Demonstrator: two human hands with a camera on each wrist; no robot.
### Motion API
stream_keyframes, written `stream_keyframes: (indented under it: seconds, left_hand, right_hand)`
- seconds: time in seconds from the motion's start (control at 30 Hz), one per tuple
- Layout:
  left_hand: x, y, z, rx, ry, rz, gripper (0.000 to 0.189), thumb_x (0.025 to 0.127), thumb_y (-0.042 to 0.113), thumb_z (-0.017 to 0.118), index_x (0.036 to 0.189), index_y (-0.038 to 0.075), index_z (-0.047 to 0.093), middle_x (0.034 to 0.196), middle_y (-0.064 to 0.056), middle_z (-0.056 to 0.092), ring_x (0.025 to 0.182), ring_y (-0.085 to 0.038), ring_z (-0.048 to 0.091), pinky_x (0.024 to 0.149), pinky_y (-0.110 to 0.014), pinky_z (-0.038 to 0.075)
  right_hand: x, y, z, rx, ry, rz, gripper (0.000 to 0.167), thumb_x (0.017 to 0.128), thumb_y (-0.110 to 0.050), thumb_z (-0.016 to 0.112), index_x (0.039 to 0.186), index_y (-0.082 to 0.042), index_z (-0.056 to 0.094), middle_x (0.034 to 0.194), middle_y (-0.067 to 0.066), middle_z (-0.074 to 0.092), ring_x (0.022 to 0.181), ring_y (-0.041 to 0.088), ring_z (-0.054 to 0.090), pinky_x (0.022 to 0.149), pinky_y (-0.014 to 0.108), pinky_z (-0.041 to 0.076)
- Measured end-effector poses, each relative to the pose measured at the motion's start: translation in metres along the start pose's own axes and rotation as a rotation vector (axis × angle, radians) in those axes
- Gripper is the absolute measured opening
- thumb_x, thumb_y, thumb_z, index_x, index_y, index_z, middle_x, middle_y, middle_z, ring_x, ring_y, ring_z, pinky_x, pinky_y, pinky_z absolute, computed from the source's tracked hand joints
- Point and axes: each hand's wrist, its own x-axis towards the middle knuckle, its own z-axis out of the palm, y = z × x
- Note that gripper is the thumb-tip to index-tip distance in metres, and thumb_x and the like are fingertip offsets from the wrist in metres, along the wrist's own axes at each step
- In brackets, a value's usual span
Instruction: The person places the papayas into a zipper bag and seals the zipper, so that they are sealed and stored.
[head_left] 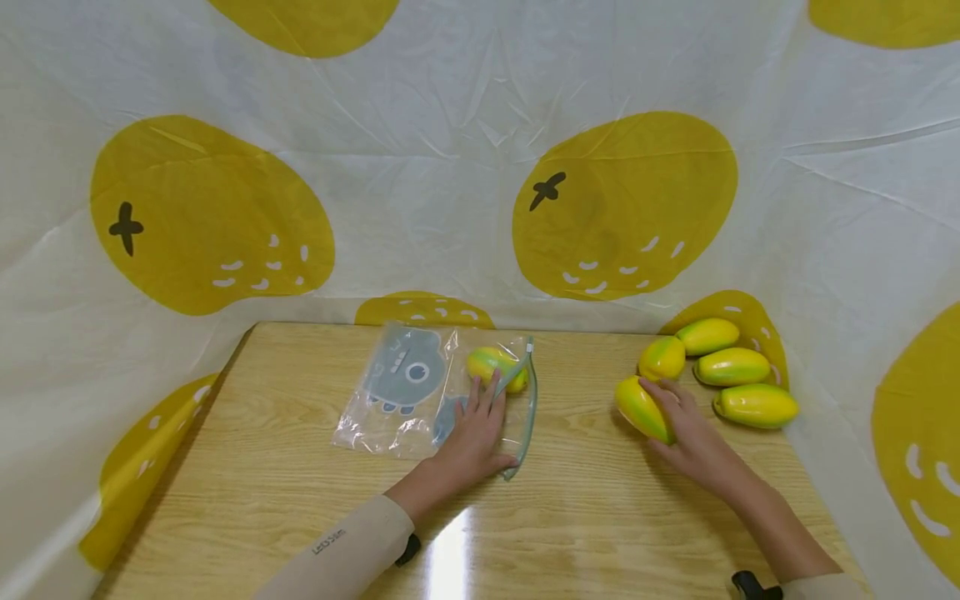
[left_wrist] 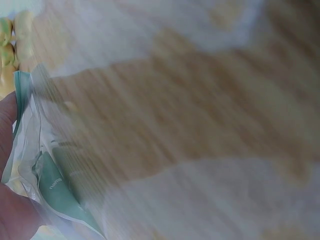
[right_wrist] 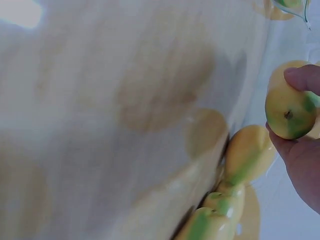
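Observation:
A clear zip bag (head_left: pixel 405 425) with a grey-green cartoon print lies on the table, its green-edged mouth (head_left: pixel 533 408) facing right and parted. Through the plastic, a yellow-green papaya (head_left: pixel 486 360) shows just inside the mouth. My left hand (head_left: pixel 468 437) rests on the bag by the mouth, fingers stretched and spread, thumb at the near end of the green edge. In the left wrist view, the bag's mouth (left_wrist: pixel 20 100) gapes beside the fingers. My right hand (head_left: pixel 693 437) grips another papaya (head_left: pixel 641 408) between thumb and fingers; the right wrist view shows its stem end (right_wrist: pixel 289 115).
Several more papayas lie at the table's back right, one papaya (head_left: pixel 662 358) just behind the held one and another papaya (head_left: pixel 757 406) near the right edge. A white cloth (head_left: pixel 435 208) with yellow fruit prints hangs behind and beside the wooden table (head_left: pixel 277 500).

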Motion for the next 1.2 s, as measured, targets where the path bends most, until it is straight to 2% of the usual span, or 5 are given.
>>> stream_keyframes:
  seconds: [0.2,0.43,0.7,0.97,1.2]
  left_hand:
    - [0.001,0.001,0.0,0.0,0.004,-0.004,0.122,0.075,0.051,0.09,0.162,-0.001,0.023,0.174,-0.015,-0.002,0.157,-0.049,0.004,0.11,-0.078,0.03]
    - [0.001,0.0,0.001,0.005,-0.003,-0.004,0.122,0.075,0.053,0.089,0.162,0.0,0.022,0.175,-0.014,-0.004,0.158,-0.049,0.004,0.11,-0.077,0.031]
    - [0.001,-0.001,0.001,0.012,-0.006,-0.006,0.123,0.074,0.054,0.089,0.162,0.0,0.022,0.175,-0.014,-0.005,0.158,-0.049,0.004,0.111,-0.077,0.031]
    - [0.001,0.0,0.001,0.03,-0.009,-0.004,0.123,0.076,0.055,0.088,0.163,0.0,0.02,0.174,-0.014,-0.006,0.158,-0.049,0.003,0.111,-0.076,0.032]
    - [-0.001,-0.001,0.001,0.007,-0.009,0.009,0.121,0.077,0.052,0.088,0.163,0.0,0.021,0.174,-0.012,-0.008,0.158,-0.048,0.002,0.11,-0.077,0.031]
  right_hand:
    - [0.021,-0.004,0.002,-0.012,-0.067,-0.029,0.095,0.08,0.008,0.081,0.159,-0.003,0.03,0.15,0.028,0.043,0.135,0.044,0.045,0.102,0.06,0.044]
    - [0.046,-0.014,0.011,0.083,-0.178,-0.045,0.085,0.084,0.009,0.078,0.155,0.004,0.031,0.153,0.028,0.043,0.139,0.046,0.045,0.11,0.064,0.037]
    - [0.073,-0.023,0.028,0.094,-0.28,-0.045,0.083,0.087,0.006,0.075,0.156,0.003,0.029,0.155,0.029,0.043,0.141,0.047,0.046,0.113,0.063,0.039]
    - [0.09,-0.038,0.04,0.105,-0.318,-0.126,0.077,0.087,0.009,0.074,0.153,0.006,0.034,0.154,0.029,0.044,0.14,0.048,0.046,0.113,0.063,0.039]
    - [0.096,-0.038,0.048,0.079,-0.326,-0.115,0.078,0.088,0.007,0.075,0.155,-0.007,0.038,0.144,0.028,0.046,0.131,0.045,0.052,0.106,0.063,0.047]
